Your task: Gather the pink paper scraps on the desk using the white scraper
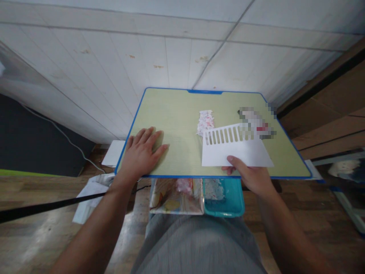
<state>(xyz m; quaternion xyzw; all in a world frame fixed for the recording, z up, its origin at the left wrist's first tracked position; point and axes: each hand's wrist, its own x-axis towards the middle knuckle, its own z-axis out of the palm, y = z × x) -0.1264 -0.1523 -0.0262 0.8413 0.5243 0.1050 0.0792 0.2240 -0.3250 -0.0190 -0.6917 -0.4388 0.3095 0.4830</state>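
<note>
My left hand (144, 152) lies flat on the left part of the small table (176, 156), fingers spread, holding nothing. With thumb on top and fingers beneath, my right hand (251, 175) grips a white slotted card (228, 154) by its near edge. A row of long rounded slots runs along the card's far side. Just beyond its left corner is a heap of small white and pinkish strips (205, 121), partly covered by the card. A blurred-out item (256, 121) lies at the right, by the card's far right corner.
Below the table's front edge are a patterned box (168, 209) with pinkish pieces inside and a teal plastic bin (236, 207) holding whitish scraps. A panelled wall (151, 57) stands behind the table. White papers or bags (91, 194) lie at the left on the wooden floor (37, 228).
</note>
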